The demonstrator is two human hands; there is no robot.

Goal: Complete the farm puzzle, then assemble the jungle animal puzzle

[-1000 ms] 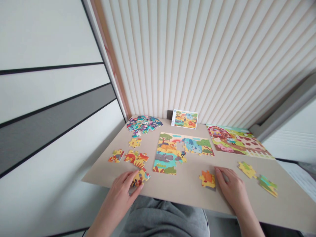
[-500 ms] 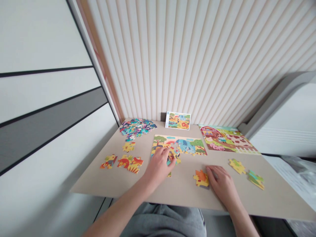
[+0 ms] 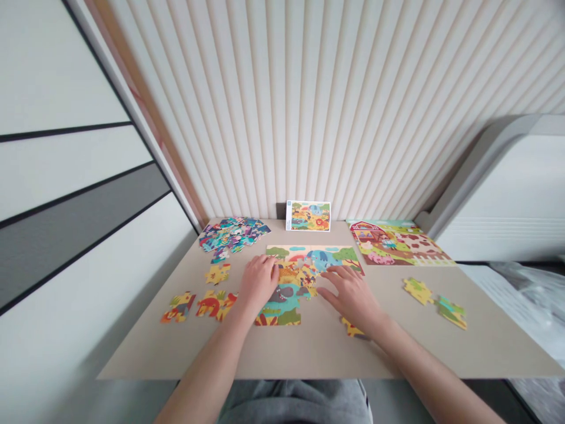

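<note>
A partly assembled animal jigsaw puzzle [image 3: 286,294] lies mid-table, with a blue elephant along its top and a hippo lower down. My left hand [image 3: 259,281] rests on its left edge, fingers bent down over the pieces and nothing visible in them. At the puzzle's inner right side, my right hand [image 3: 351,297] has its fingers and thumb apart, the tips close to the yellow middle pieces. A yellow joined chunk [image 3: 352,330] is partly hidden below my right hand. Red lion pieces [image 3: 209,304] lie left of my left forearm, which covers part of them.
Behind the puzzle leans a reference picture card [image 3: 308,216]. A heap of purple-teal pieces [image 3: 233,234] sits back left, a farm puzzle [image 3: 397,244] back right. Loose pieces include a yellow one [image 3: 217,274], a lion one [image 3: 179,307], and a yellow-green one [image 3: 417,291] beside a green one [image 3: 451,311].
My left hand has shifted left from the puzzle's middle to its left edge, uncovering the hippo section. My right hand has moved from beside the yellow chunk up to the puzzle. The view has shifted slightly.
</note>
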